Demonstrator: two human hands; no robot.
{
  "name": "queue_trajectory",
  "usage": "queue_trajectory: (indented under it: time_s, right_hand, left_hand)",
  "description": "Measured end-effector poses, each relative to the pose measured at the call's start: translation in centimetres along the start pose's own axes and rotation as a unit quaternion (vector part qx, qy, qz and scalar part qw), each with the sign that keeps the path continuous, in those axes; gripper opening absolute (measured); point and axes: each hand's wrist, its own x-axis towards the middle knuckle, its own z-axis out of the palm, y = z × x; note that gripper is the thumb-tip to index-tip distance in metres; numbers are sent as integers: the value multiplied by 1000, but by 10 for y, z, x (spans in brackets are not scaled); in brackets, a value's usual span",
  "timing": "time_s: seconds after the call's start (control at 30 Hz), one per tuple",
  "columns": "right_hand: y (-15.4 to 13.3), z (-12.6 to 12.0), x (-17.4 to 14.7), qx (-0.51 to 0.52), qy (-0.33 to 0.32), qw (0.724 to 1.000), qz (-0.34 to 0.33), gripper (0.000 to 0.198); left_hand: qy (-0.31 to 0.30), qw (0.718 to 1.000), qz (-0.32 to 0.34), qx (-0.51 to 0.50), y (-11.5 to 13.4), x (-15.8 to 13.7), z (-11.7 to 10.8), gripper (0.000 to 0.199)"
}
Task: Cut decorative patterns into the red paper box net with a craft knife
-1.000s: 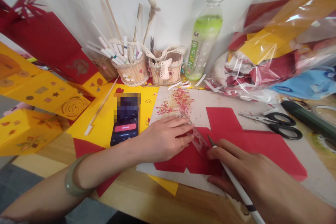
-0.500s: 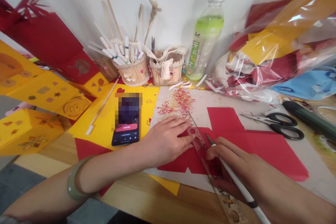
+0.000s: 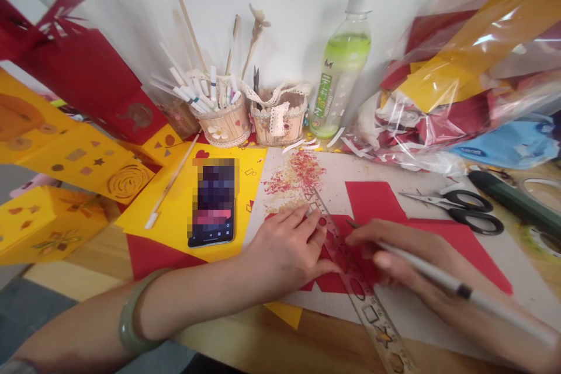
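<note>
With left hand (image 3: 287, 250) spread, resting on clear ruler (image 3: 351, 273) over red paper (image 3: 372, 201); with right hand (image 3: 416, 241), pinching white pen (image 3: 438, 276).

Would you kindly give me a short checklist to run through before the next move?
1. Ruler lies across the red paper: ok.
2. Left hand rests at the ruler, its fingers clear of the edge facing the right hand: ok.
3. Right hand holds the white pen-like tool: ok.
4. Tool tip touches the paper: cannot tell; the contact is unclear.
5. Scissors lie clear of the ruler: ok.
6. Phone lies clear of the red paper, on the yellow sheet: ok.
</note>
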Motion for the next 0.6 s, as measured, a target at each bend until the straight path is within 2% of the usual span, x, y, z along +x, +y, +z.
queue_trajectory:
  time_s: [0.1,0.17,0.37,0.6]
  right_hand:
    - [1,-5,6,9,47,999,11,32]
    - [3,-4,9,26,82,996,20,35]
    - [8,15,14,62,100,991,62,11]
    - [7,17,12,11,79,995,64,15]
  left_hand:
    - [9,1000,-4,-7,1,1,0,51]
    - [10,1000,-11,-16,2,1,-1,51]
    - [19,999,-12,-29,3,3,-1,52]
    - [31,999,-18,-35,4,5,-2,57]
